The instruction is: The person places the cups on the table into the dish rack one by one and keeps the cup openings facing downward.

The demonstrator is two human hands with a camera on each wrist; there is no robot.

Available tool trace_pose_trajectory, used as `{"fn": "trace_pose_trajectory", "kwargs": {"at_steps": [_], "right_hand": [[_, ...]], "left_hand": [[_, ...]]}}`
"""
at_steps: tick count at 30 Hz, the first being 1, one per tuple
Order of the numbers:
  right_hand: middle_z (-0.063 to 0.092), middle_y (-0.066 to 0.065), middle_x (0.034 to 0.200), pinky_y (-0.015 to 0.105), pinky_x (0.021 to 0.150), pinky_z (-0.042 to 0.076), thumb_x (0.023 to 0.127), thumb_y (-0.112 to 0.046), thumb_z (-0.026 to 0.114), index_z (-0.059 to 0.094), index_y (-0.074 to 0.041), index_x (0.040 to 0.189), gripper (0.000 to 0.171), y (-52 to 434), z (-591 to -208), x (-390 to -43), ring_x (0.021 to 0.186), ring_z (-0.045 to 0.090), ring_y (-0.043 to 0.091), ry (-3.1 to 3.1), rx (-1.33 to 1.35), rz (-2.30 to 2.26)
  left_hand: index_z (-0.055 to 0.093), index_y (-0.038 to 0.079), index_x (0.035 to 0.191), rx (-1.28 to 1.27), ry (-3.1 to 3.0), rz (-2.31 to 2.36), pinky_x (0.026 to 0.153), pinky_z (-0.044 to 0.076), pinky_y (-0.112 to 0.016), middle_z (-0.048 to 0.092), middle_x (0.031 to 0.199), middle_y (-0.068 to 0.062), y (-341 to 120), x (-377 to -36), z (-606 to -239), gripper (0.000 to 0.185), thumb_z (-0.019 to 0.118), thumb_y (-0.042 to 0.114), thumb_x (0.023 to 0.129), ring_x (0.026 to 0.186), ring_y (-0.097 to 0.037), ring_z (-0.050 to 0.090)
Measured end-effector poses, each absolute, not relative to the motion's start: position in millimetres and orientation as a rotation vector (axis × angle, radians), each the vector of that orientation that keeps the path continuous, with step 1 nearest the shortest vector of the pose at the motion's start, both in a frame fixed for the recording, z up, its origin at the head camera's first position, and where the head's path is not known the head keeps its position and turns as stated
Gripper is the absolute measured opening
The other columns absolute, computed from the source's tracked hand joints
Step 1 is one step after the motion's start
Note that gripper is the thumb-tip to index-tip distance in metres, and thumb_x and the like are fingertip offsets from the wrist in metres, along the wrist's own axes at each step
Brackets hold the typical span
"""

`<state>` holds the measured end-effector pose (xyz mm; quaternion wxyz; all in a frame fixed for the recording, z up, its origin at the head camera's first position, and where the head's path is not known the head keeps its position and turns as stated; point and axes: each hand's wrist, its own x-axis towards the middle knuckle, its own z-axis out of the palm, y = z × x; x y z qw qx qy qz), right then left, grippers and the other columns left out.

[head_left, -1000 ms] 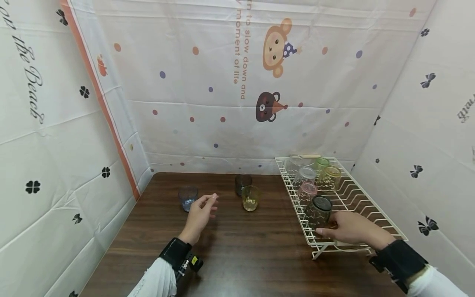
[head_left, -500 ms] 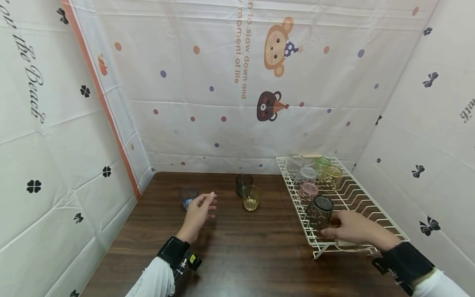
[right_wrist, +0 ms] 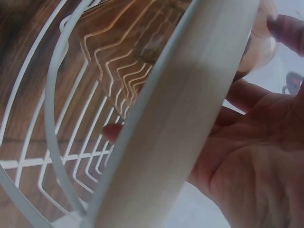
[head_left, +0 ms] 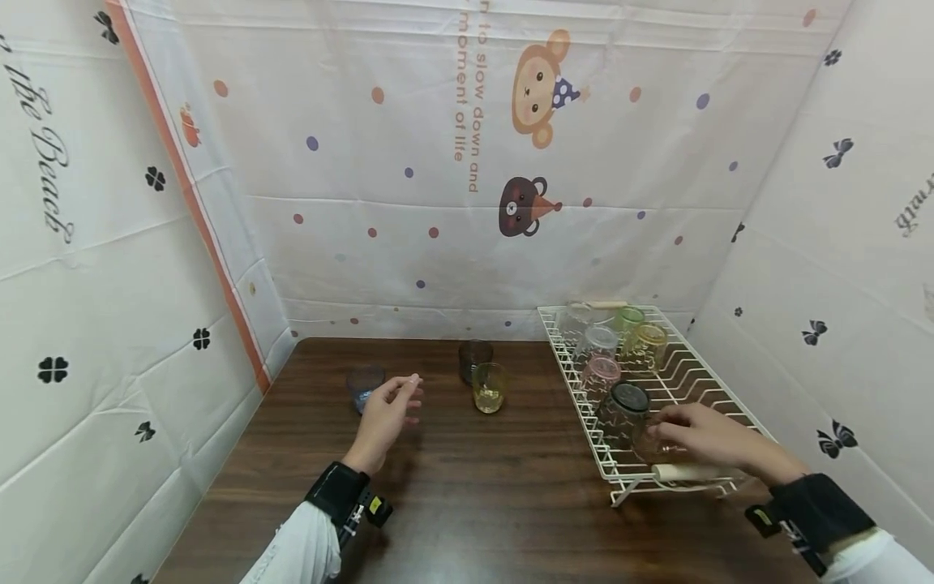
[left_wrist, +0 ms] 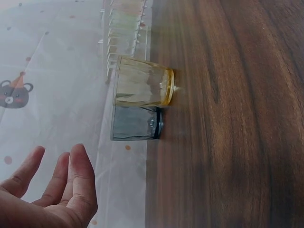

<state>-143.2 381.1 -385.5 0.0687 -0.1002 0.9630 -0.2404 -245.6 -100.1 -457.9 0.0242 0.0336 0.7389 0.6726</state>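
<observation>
My left hand [head_left: 404, 393] hovers over the wooden table [head_left: 452, 487], fingers relaxed and holding nothing; in the left wrist view the left hand [left_wrist: 57, 164] is also bare. A blue glass [head_left: 363, 386] stands just left of it. Farther right stand a yellow glass [head_left: 487, 388] and a dark glass [head_left: 474, 358]; the wrist view shows the yellow glass [left_wrist: 142, 88] and dark glass [left_wrist: 135, 123] too. My right hand [head_left: 667, 434] reaches into the white wire rack [head_left: 711, 385], fingers curled round a pale amber glass [head_left: 645, 442] beside an upturned dark glass [head_left: 623, 410].
Several upturned glasses fill the rack's far end, among them a pink glass [head_left: 603, 375] and an amber glass [head_left: 648, 345]. The rack's pale handle [head_left: 689, 471] runs along its front edge and crosses the right wrist view as a handle [right_wrist: 180, 118]. Cloth walls close three sides.
My right hand has drawn back from the rack's front edge, deeper into the rack, and the pale amber glass now shows at its fingers. The left hand has barely moved.
</observation>
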Motion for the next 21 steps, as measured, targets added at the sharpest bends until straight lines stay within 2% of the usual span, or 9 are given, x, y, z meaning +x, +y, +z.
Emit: {"fn": "trace_pose_trajectory", "kwargs": {"at_steps": [4, 9, 13, 19, 21], "right_hand": [[0.079, 0.006, 0.108, 0.024, 0.077, 0.057, 0.109, -0.018, 0.053, 0.076, -0.003, 0.116, 0.028, 387, -385, -143, 0.092, 0.069, 0.000, 2.852, -0.326, -0.860], [0.076, 0.017, 0.121, 0.027, 0.078, 0.057, 0.112, -0.021, 0.048, 0.069, 0.006, 0.131, 0.039, 393, -382, -143, 0.100, 0.069, 0.006, 2.776, -0.240, -0.983], [0.071, 0.023, 0.125, 0.031, 0.079, 0.059, 0.114, -0.021, 0.042, 0.059, 0.015, 0.138, 0.046, 395, -383, -144, 0.099, 0.065, 0.002, 2.654, -0.199, -1.150], [0.069, 0.004, 0.117, 0.032, 0.076, 0.060, 0.114, -0.016, 0.036, 0.043, 0.025, 0.142, 0.050, 398, -390, -145, 0.093, 0.065, 0.000, 2.451, -0.230, -1.351], [0.069, 0.002, 0.120, 0.031, 0.079, 0.060, 0.115, -0.016, 0.037, 0.046, 0.024, 0.139, 0.048, 399, -391, -145, 0.098, 0.065, -0.002, 2.437, -0.239, -1.334]], "left_hand": [[0.070, 0.011, 0.133, 0.111, 2.298, 2.073, 0.090, 0.064, -0.038, 0.068, 0.137, -0.017, -98, -246, -459, 0.044, 0.055, 0.046, 0.111, 0.116, -0.028, 0.069], [0.070, 0.010, 0.133, 0.134, 2.311, 2.058, 0.091, 0.064, -0.041, 0.069, 0.136, -0.016, -96, -247, -460, 0.046, 0.056, 0.047, 0.111, 0.119, -0.033, 0.069], [0.069, 0.010, 0.133, 0.121, 2.307, 2.061, 0.091, 0.064, -0.040, 0.069, 0.137, -0.017, -97, -248, -460, 0.047, 0.056, 0.049, 0.110, 0.122, -0.034, 0.068], [0.069, 0.011, 0.134, 0.113, 2.310, 2.063, 0.092, 0.063, -0.040, 0.069, 0.137, -0.017, -101, -248, -458, 0.048, 0.057, 0.050, 0.110, 0.125, -0.037, 0.067], [0.068, 0.010, 0.134, 0.118, 2.316, 2.062, 0.093, 0.063, -0.042, 0.068, 0.138, -0.018, -102, -247, -458, 0.049, 0.056, 0.051, 0.110, 0.124, -0.035, 0.067]]}}
